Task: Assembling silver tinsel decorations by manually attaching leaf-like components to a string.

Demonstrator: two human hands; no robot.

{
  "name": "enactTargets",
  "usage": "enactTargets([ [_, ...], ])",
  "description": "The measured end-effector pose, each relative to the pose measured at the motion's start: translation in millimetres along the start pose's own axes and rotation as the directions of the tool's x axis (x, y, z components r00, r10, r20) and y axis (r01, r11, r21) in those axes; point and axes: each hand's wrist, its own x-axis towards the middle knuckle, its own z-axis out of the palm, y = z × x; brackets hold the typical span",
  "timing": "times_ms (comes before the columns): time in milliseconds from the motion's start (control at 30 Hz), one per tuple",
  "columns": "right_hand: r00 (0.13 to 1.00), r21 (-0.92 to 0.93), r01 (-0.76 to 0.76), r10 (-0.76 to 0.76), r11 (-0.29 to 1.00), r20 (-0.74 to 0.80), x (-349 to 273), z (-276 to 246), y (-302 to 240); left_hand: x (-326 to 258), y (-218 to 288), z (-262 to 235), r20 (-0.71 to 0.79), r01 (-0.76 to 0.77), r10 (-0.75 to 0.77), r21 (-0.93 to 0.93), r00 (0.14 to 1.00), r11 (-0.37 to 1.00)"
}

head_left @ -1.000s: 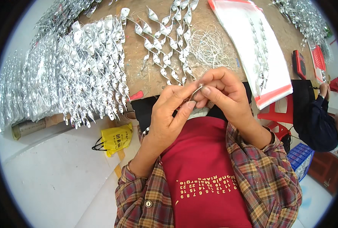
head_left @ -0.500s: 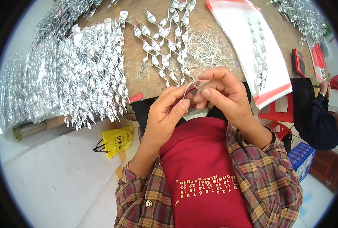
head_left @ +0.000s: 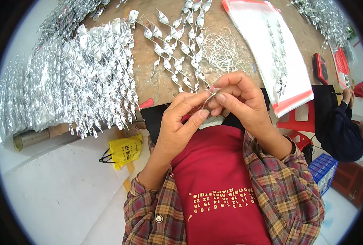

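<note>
My left hand (head_left: 177,126) and my right hand (head_left: 240,100) meet just off the near edge of the brown table (head_left: 157,87). Between their fingertips is pinched the near end of a silver twisted spiral strip (head_left: 209,93). That strip runs away from me onto the table, among several other silver spirals (head_left: 177,49) lying side by side. A tangle of thin pale thread (head_left: 224,51) lies just beyond my right hand.
A large heap of silver spirals (head_left: 75,77) covers the table's left side. A clear bag with red edges (head_left: 275,53) holding spirals lies at the right. More spirals (head_left: 324,16) lie far right. A yellow bag (head_left: 124,150) sits on the floor. Another person (head_left: 345,122) sits at right.
Both hands stay pinched together at the spiral's end; the fingers have shifted slightly, and the strip's end shows a little higher between them.
</note>
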Motion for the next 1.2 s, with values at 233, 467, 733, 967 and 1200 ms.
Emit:
enactTargets([
  [233,0.994,-0.026,0.027,-0.024,0.999,0.108,-1.8,-2.2,1.8,5.8,18.0,1.2,-0.017,0.086,-0.095,-0.283,0.995,0.955],
  [467,0.992,-0.050,0.039,-0.033,0.998,0.124,-2.4,-3.2,2.2,15.8,24.9,3.2,0.022,0.218,-0.222,-0.321,0.975,0.922],
  [733,0.986,-0.084,-0.063,0.075,0.994,0.147,4.4,-8.4,-1.3,24.1,14.2,13.0,-0.126,-0.201,0.207,0.055,0.970,0.978],
  [967,0.993,0.164,-0.122,0.120,0.979,0.018,10.2,-19.4,-0.3,15.0,0.9,22.9,-0.003,0.071,-0.074,-0.220,0.997,0.973],
  [1200,0.987,0.317,-0.163,0.154,0.934,0.053,12.2,-41.8,-3.4,14.2,18.1,2.5,0.093,-0.118,0.101,0.202,0.991,0.972],
])
